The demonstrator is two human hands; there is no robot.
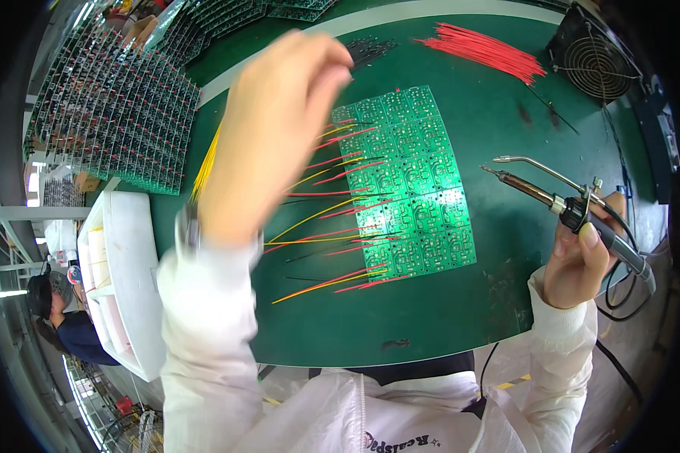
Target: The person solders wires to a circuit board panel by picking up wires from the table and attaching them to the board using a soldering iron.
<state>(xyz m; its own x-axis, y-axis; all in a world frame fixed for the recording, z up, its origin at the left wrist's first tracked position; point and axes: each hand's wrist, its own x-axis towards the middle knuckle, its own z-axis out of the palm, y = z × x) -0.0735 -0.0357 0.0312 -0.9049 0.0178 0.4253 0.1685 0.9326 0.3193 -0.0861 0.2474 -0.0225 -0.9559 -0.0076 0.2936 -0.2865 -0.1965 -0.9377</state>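
My right hand (582, 260) grips a soldering iron (533, 189) with a thin curved metal tube (544, 167) clamped along it. Its tip points left, apart from the green circuit board panel (423, 189) lying on the table. Red, yellow and black wires (332, 200) stick out leftward from the panel's left side. My left hand (283, 113), slightly blurred, is raised over the far left of the table, fingers curled together beside a bunch of black wires (372, 51). Whatever is between those fingertips cannot be made out.
Red wires (487, 53) lie bundled at the far right, near a black fan (593, 64). Yellow wires (206, 166) sit left of my forearm. Stacked circuit boards (117, 113) and a white foam box (132, 264) stand leftward. Another person (72, 321) is beyond the box.
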